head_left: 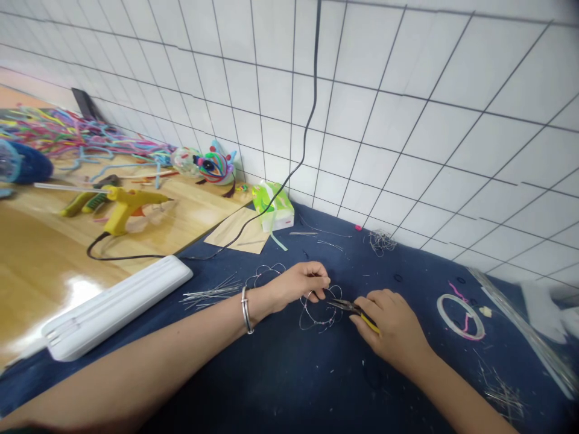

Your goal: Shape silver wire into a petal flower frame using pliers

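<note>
My left hand (307, 282) pinches the upper edge of a looped wire piece (312, 318), a ring with small rounded loops and pink beads, over the dark blue cloth (289, 386). In my right hand (389, 322) are needle-nose pliers (368, 319) with yellow handles. The pliers' dark jaws point left and reach the wire near my left fingertips; whether they grip it is too small to tell. Another looped wire piece (265, 274) lies behind my left wrist, beside a bundle of straight wires (210, 294).
A long white case (120, 307) lies at left. Beyond it are a yellow glue gun (126, 208), pipe cleaners (108, 141) and a tissue pack (274, 208). At right sit a white ring (443, 319) and wire scraps (504, 395). A black cord (310, 120) hangs before the tiled wall.
</note>
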A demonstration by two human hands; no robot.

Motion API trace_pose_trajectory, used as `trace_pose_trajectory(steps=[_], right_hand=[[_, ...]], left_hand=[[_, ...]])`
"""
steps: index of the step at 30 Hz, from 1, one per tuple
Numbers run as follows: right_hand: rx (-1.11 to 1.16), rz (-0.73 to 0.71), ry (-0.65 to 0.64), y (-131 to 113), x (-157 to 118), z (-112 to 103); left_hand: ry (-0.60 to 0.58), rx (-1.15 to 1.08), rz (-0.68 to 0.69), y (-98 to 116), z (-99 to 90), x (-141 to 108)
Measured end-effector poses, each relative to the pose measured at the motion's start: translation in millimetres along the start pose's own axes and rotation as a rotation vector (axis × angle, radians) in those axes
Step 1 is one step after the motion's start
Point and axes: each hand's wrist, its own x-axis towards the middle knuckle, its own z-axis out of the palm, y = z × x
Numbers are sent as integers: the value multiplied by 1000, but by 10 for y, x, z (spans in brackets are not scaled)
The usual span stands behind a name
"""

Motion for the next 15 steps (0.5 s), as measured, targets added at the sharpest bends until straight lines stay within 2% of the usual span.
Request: trace_pose_trajectory(steps=[10, 13, 15], right_hand=[[34, -9, -15, 14, 3, 17], [126, -4, -3, 29, 5, 17], [254, 69, 26, 27, 13, 18]], left_hand=[[-21, 0, 5, 2, -38, 21], [-5, -15, -6, -12, -40, 35], [0, -42, -15, -11, -29, 30]])
